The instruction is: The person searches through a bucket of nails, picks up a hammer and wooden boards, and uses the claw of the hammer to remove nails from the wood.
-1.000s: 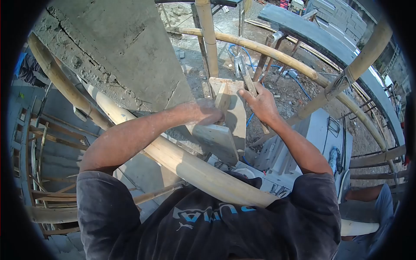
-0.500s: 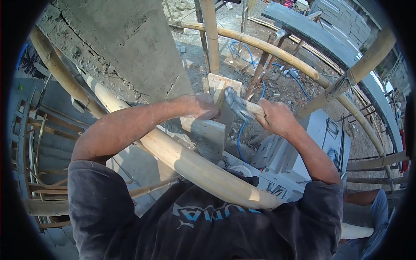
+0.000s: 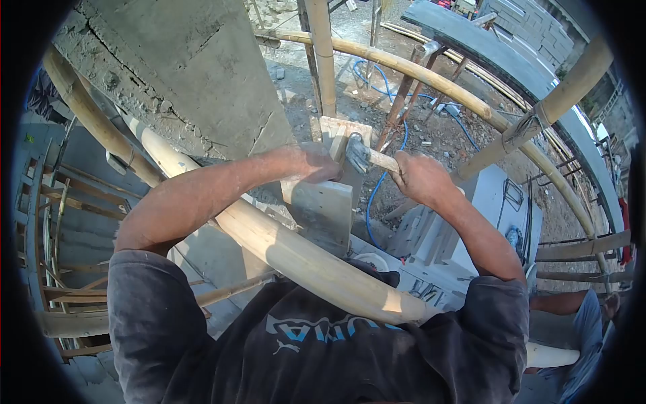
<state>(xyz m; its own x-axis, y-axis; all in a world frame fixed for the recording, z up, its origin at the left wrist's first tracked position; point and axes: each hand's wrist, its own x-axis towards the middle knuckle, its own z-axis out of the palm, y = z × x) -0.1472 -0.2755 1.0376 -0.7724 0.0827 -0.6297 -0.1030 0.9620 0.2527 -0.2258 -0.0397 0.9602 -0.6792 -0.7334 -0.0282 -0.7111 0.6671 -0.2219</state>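
Observation:
My right hand (image 3: 425, 179) is closed around the pale wooden handle of a hammer (image 3: 359, 153). The hammer's grey metal head is at the upper wooden board (image 3: 344, 128), close to its right edge; I cannot tell whether they touch. Just left of the hammer, my left hand (image 3: 316, 163) is bent around the edge of the boards, its fingertips partly hidden. Below it a lower board (image 3: 321, 209) faces me, partly in shadow. The boards stand beside the lower end of a large grey concrete column (image 3: 182, 74).
A thick bamboo pole (image 3: 296, 259) crosses right in front of my chest. Other bamboo poles (image 3: 404, 64) surround the spot. A blue hose (image 3: 371, 202) runs over the rubble below. Another person's leg (image 3: 589, 330) shows at the lower right.
The hammer head has swung slightly left and up against the board, and my right hand has shifted a little left. My left hand stays at the boards.

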